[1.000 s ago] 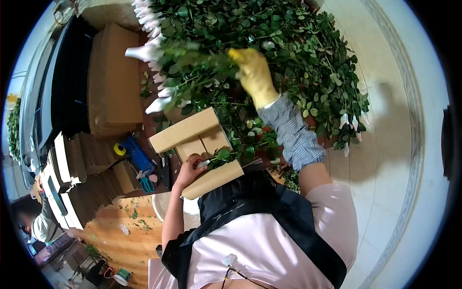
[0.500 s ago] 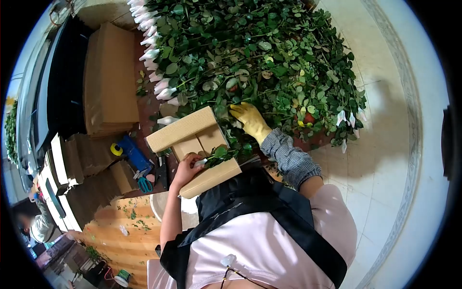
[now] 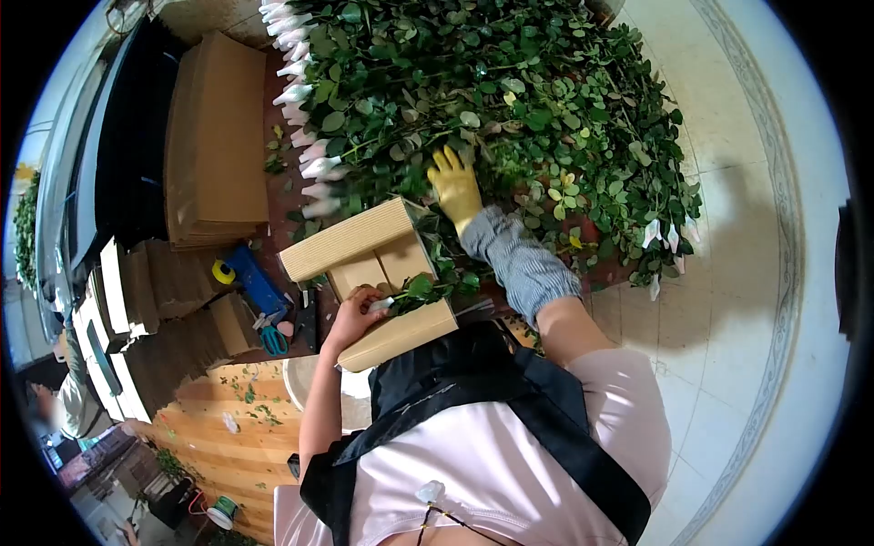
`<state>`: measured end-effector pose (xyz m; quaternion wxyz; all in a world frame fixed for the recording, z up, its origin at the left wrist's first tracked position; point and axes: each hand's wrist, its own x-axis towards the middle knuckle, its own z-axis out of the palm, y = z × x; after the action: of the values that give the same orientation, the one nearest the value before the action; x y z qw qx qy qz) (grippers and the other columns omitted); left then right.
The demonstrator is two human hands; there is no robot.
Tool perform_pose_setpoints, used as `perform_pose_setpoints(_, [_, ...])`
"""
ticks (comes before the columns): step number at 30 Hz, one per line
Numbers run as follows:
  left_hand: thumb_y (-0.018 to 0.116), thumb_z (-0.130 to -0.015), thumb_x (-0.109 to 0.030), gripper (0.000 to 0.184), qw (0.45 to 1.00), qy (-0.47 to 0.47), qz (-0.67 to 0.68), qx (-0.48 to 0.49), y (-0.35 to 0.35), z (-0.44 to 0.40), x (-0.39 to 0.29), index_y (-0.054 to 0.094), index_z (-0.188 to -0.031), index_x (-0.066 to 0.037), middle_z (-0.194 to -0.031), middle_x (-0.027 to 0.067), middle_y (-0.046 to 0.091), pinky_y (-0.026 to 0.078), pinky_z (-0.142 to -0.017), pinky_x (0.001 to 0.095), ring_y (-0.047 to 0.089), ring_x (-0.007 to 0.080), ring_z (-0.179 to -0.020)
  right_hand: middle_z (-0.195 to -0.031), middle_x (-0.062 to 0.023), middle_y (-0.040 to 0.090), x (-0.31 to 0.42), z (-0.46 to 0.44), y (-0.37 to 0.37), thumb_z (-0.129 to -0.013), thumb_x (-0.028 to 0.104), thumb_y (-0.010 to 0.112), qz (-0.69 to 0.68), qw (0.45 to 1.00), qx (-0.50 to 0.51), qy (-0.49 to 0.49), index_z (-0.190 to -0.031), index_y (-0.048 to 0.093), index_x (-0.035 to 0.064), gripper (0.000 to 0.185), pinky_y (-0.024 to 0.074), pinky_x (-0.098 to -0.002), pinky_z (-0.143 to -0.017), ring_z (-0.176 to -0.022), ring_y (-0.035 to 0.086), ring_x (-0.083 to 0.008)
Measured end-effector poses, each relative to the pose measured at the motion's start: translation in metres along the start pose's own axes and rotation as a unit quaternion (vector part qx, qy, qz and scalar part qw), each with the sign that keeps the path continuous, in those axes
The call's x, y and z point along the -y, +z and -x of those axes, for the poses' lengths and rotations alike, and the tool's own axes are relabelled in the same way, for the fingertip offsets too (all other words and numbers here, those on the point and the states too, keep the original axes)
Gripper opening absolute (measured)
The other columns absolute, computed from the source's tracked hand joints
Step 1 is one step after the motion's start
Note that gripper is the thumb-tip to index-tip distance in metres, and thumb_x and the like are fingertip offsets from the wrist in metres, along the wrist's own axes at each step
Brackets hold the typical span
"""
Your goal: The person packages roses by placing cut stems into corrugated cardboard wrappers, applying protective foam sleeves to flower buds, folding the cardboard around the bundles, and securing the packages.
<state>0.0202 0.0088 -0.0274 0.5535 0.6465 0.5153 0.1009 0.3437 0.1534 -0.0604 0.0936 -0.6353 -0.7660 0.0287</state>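
Bare, my left hand [image 3: 357,316] has its fingers closed round the white-sleeved head of a leafy stem [image 3: 421,289], which lies in a corrugated cardboard wrapper [image 3: 350,240]. My right hand [image 3: 454,187], in a yellow glove with a grey checked sleeve, rests at the near side of the big pile of green leafy stems [image 3: 537,109]. Its fingers are spread and touch the leaves. White-wrapped flower heads [image 3: 320,167] line the pile's left edge; the lowest one is blurred.
Tall cardboard sheets [image 3: 218,136] stand at the left, above smaller cardboard stacks [image 3: 173,337]. Teal scissors [image 3: 273,339], a blue object [image 3: 256,280] and yellow tape [image 3: 222,271] lie beside them. A pale bucket [image 3: 305,382] sits below my left arm. Another person [image 3: 77,400] is at the far left.
My right hand first came down from over the pile, where it held stems, then moved slightly up and left with fingers spread. My left hand stays at the wrapper.
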Motion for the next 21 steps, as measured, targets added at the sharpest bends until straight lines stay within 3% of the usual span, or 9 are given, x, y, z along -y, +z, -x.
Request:
perform_pose_setpoints(3, [0.080,-0.083,-0.012,0.038,1.000,-0.001,0.014,-0.007,0.001,0.002,-0.005,0.065,-0.116,-0.001,-0.108,0.0103,0.063,0.054,-0.083,0.0318,0.066,0.0209,-0.091,-0.151,-0.0118,0.048,0.009,0.032,-0.002,-0.089,0.008,0.054,0.056,0.995,0.067,-0.038,-0.120,0.065,0.0166,0.034,0.0290,-0.0548,-0.116,-0.144,0.038,-0.0316])
perform_pose_setpoints(4, [0.081,-0.083,-0.012,0.039,1.000,-0.005,0.015,-0.005,-0.001,0.003,-0.010,0.065,-0.116,-0.001,-0.107,0.0102,0.063,0.054,-0.083,0.0322,0.066,0.0208,-0.090,-0.151,-0.0108,0.048,0.010,0.036,-0.018,-0.089,0.011,0.057,0.079,0.991,0.102,-0.034,-0.123,0.063,0.0174,0.035,0.0322,-0.0498,-0.115,-0.143,0.040,-0.0316])
perform_pose_setpoints(5, [0.081,-0.083,-0.013,0.039,1.000,-0.009,0.015,-0.003,-0.002,0.003,-0.012,0.065,-0.116,-0.001,-0.107,0.0100,0.063,0.054,-0.083,0.0326,0.066,0.0206,-0.090,-0.151,-0.0102,0.048,0.007,0.036,-0.026,-0.092,0.013,0.057,0.013,0.993,0.118,-0.020,-0.124,0.063,0.0162,0.033,0.0344,-0.0442,-0.115,-0.141,0.043,-0.0308])
perform_pose_setpoints(7, [0.081,-0.083,-0.014,0.040,1.000,-0.006,0.014,-0.003,0.000,0.003,-0.006,0.064,-0.117,-0.001,-0.108,0.0106,0.063,0.054,-0.084,0.0334,0.066,0.0213,-0.091,-0.148,-0.0118,0.051,0.012,0.025,-0.074,-0.092,0.018,0.061,0.036,0.985,0.168,-0.027,-0.125,0.062,0.0141,0.034,0.0360,-0.0414,-0.114,-0.137,0.046,-0.0297])
perform_pose_setpoints(9, [0.081,-0.083,-0.014,0.040,1.000,-0.005,0.020,-0.008,0.001,0.002,0.001,0.064,-0.117,-0.001,-0.109,0.0112,0.063,0.054,-0.084,0.0335,0.066,0.0223,-0.092,-0.140,-0.0150,0.056,0.010,0.017,-0.095,-0.085,0.033,0.073,0.118,0.987,0.064,-0.093,-0.122,0.063,0.0117,0.044,0.0342,-0.0432,-0.115,-0.133,0.050,-0.0302])
perform_pose_setpoints(14, [0.080,-0.083,-0.013,0.039,1.000,-0.002,0.023,-0.005,0.000,0.002,-0.007,0.064,-0.116,0.000,-0.110,0.0119,0.063,0.054,-0.084,0.0336,0.066,0.0234,-0.092,-0.140,-0.0152,0.054,0.017,-0.008,-0.164,-0.077,0.028,0.081,0.137,0.985,-0.039,-0.098,-0.124,0.058,0.0088,0.055,0.0248,-0.0496,-0.122,-0.134,0.048,-0.0304])
perform_pose_setpoints(17, [0.080,-0.083,-0.014,0.039,0.999,0.020,0.028,-0.014,-0.001,0.001,0.001,0.063,-0.115,0.001,-0.110,0.0127,0.063,0.054,-0.082,0.0341,0.066,0.0245,-0.090,-0.129,-0.0180,0.060,0.001,-0.016,-0.179,-0.082,0.033,0.077,0.066,0.990,-0.082,-0.097,-0.117,0.063,0.0035,0.048,0.0306,-0.0495,-0.119,-0.128,0.053,-0.0318])
perform_pose_setpoints(19, [0.080,-0.083,-0.017,0.039,1.000,0.012,-0.009,-0.005,0.000,0.002,0.002,0.063,-0.114,0.001,-0.109,0.0135,0.063,0.053,-0.081,0.0344,0.066,0.0258,-0.089,-0.123,-0.0195,0.062,0.004,-0.016,-0.197,-0.086,0.033,0.073,-0.001,0.976,-0.145,-0.161,-0.115,0.063,0.0005,0.045,0.0333,-0.0502,-0.116,-0.121,0.055,-0.0356])
perform_pose_setpoints(21, [0.081,-0.083,-0.017,0.040,0.999,0.028,0.014,-0.008,-0.001,0.002,0.000,0.063,-0.114,0.001,-0.108,0.0141,0.063,0.054,-0.082,0.0352,0.066,0.0274,-0.091,-0.120,-0.0190,0.063,-0.006,-0.018,-0.201,-0.086,0.033,0.073,0.017,0.977,-0.112,-0.181,-0.114,0.064,0.0006,0.044,0.0343,-0.0498,-0.115,-0.120,0.056,-0.0360])
